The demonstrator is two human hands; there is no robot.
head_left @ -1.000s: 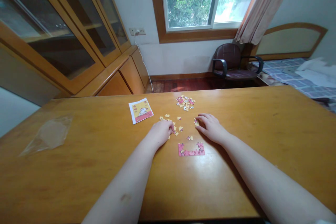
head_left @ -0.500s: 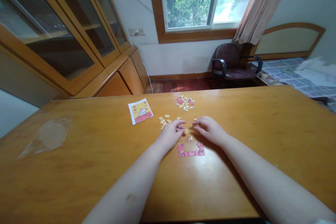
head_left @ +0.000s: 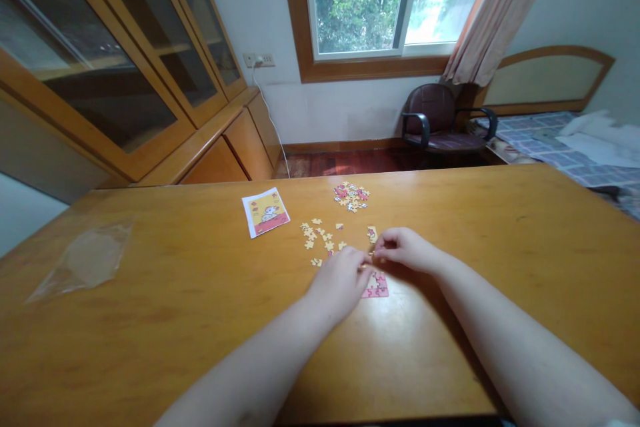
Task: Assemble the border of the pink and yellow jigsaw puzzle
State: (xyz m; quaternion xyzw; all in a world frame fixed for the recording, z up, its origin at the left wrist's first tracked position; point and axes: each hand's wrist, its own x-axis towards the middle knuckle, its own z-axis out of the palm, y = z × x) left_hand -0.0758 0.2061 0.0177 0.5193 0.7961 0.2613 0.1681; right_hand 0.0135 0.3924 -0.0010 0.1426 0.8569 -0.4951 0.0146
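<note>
My left hand (head_left: 341,283) reaches over the left part of a partly joined pink jigsaw puzzle (head_left: 381,285) and hides much of it. Its fingers are closed at the tips, with a bit of yellow puzzle piece showing between them. Close beside it, my right hand (head_left: 404,248) is pinched, and a small yellow puzzle piece (head_left: 371,254) shows at its fingertips. Just beyond the right fingers lies a yellow piece with red print (head_left: 372,233). Loose yellow pieces (head_left: 310,235) are scattered left of the hands.
Farther back on the wooden table (head_left: 200,320) is a heap of mixed puzzle pieces (head_left: 351,196). A printed picture card (head_left: 266,212) lies to its left. A clear plastic bag (head_left: 87,260) rests at far left. Behind the table stands a brown armchair (head_left: 437,117).
My left hand has moved right and nearer me, now covering part of the joined puzzle. My right hand has come slightly nearer, uncovering a printed piece. More loose yellow pieces show at left.
</note>
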